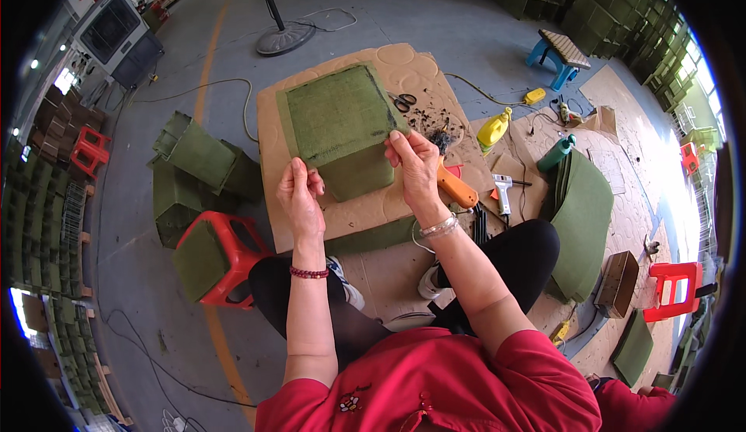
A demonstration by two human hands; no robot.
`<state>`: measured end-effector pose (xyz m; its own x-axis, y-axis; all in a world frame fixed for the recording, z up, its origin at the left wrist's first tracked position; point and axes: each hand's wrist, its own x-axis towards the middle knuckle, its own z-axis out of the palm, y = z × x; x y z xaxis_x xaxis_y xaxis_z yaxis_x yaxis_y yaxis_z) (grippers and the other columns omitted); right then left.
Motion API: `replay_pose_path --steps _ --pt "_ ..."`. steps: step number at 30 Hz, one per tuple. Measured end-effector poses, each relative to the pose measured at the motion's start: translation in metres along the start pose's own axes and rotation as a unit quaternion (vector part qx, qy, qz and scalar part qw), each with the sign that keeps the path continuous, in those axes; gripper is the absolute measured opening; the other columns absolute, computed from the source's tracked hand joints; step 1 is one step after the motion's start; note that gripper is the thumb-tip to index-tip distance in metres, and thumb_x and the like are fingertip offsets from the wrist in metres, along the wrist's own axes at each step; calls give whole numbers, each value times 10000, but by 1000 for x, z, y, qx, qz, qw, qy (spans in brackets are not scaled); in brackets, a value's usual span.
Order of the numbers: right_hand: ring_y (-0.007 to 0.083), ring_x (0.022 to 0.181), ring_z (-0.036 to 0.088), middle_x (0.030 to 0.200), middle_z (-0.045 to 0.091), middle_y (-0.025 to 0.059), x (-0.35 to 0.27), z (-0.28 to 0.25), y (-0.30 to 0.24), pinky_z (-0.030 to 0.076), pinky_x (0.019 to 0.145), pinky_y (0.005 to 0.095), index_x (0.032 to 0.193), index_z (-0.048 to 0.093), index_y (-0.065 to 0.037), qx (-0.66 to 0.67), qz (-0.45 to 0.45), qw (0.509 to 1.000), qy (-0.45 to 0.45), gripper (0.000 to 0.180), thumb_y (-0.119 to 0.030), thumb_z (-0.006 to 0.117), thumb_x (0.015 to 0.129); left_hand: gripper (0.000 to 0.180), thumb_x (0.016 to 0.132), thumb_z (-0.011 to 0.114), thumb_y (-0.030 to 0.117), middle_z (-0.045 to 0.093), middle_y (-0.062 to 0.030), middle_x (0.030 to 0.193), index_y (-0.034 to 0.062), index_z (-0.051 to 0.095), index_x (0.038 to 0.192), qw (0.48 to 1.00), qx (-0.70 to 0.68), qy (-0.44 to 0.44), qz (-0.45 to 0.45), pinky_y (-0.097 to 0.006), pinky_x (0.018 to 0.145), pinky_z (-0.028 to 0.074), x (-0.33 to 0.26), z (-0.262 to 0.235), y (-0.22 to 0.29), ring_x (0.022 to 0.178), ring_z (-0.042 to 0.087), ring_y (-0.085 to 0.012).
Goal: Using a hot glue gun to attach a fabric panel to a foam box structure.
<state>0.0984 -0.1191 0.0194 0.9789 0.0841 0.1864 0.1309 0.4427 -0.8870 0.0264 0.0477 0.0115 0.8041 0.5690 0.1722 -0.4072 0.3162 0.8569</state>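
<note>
A green fabric-covered box (338, 113) sits on the cardboard-topped work table (272, 199), its broad square face up and one side toward me. Dark smears mark the edges of that face. My left hand (301, 193) has thumb and fingers pinched at the near left corner. At the near right corner, my right hand (416, 166) grips the edge between thumb and curled fingers. Beyond that hand lie black scissors (402, 102), dark scraps and a brush with an orange handle (457, 185).
Right of the table are a yellow bottle (494, 129), a white glue gun (503, 193), a green bottle (556, 154) and stacked green panels (584, 222). On the left stand green boxes (194, 152) and a red stool (233, 257). Another person's red sleeve (633, 405) shows lower right.
</note>
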Motion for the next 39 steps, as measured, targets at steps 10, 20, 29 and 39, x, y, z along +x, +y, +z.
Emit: replay_pose_path --steps 10,20,29,39 --pt "61 554 524 720 673 59 -11 21 0 396 512 207 826 665 11 29 102 994 -41 239 -221 664 883 333 975 524 321 523 9 639 97 534 729 999 33 7 5 -198 487 365 -3 3 1 527 438 -54" --pt "66 557 509 706 651 36 -15 31 13 384 537 210 778 636 -30 39 28 999 3 210 -207 660 888 356 980 514 326 502 17 614 91 530 713 997 65 10 37 -200 484 353 -1 6 2 520 430 -51" --pt "69 561 524 704 654 43 -26 47 14 390 527 211 795 639 -20 43 69 996 -19 204 -200 652 890 305 978 522 292 517 12 647 97 548 746 997 61 -15 36 -198 488 365 -1 0 -2 536 442 -56" --pt "81 550 523 705 648 51 -28 46 16 393 532 215 781 612 -44 63 79 995 -20 195 -193 624 906 276 971 537 289 525 13 648 86 594 794 997 63 -3 34 -194 492 365 -2 -4 -4 536 441 -53"
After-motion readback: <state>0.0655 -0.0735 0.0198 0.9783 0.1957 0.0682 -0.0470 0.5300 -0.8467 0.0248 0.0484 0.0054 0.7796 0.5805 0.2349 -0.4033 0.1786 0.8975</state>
